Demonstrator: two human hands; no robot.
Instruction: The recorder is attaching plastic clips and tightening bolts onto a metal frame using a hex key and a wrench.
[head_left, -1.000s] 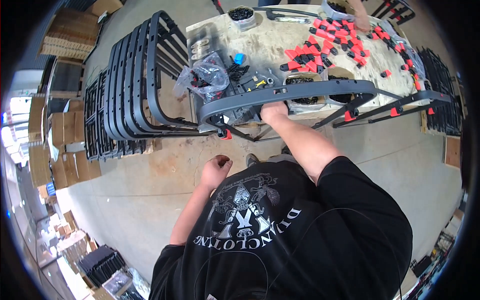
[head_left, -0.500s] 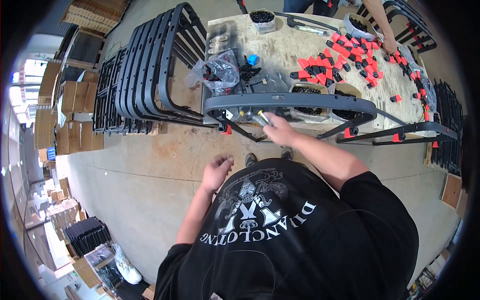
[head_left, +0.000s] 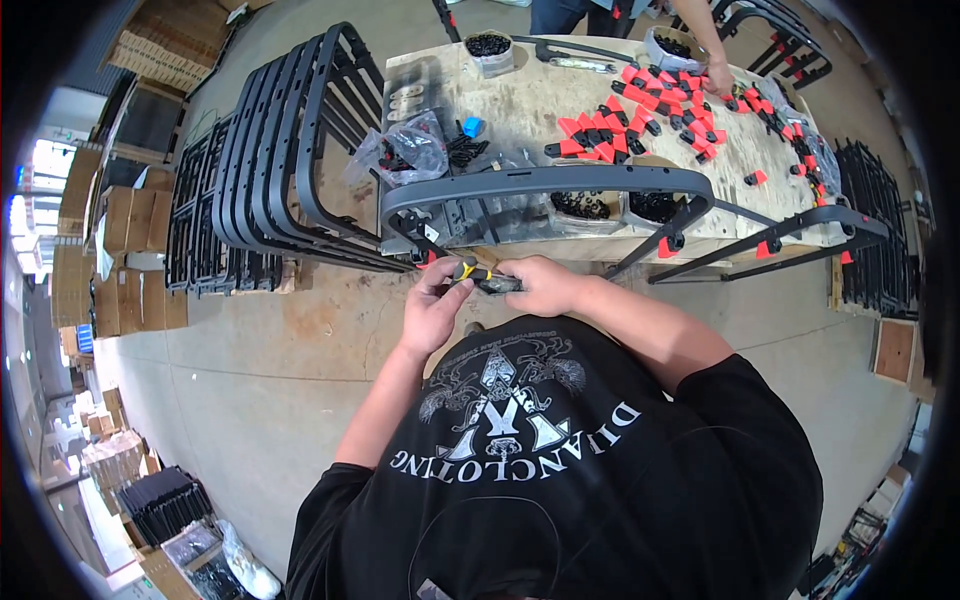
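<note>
Both my hands meet in front of my chest, just on the near side of a dark grey metal tube frame (head_left: 560,180). My left hand (head_left: 430,312) is closed, its thumb and fingers on the yellow-and-black end of a small hand tool (head_left: 468,270). Closed round the dark grey part of what looks like the same tool is my right hand (head_left: 545,284). The tool's exact kind is hard to make out. Behind the hands, the curved frame stands against the near edge of the wooden worktable (head_left: 540,95), with red-and-black brackets (head_left: 668,247) on its legs.
Red-and-black plastic pieces (head_left: 640,115) lie heaped on the table, near tubs of black parts (head_left: 488,52) and a clear plastic bag (head_left: 415,150). Across the table, another person's hand (head_left: 716,78) touches the pile. More frames (head_left: 290,130) stand stacked on the left.
My right hand has drawn the tool back from the table edge toward my body. The left hand has risen to meet it and gripped its yellow-and-black end. The view has shifted slightly.
</note>
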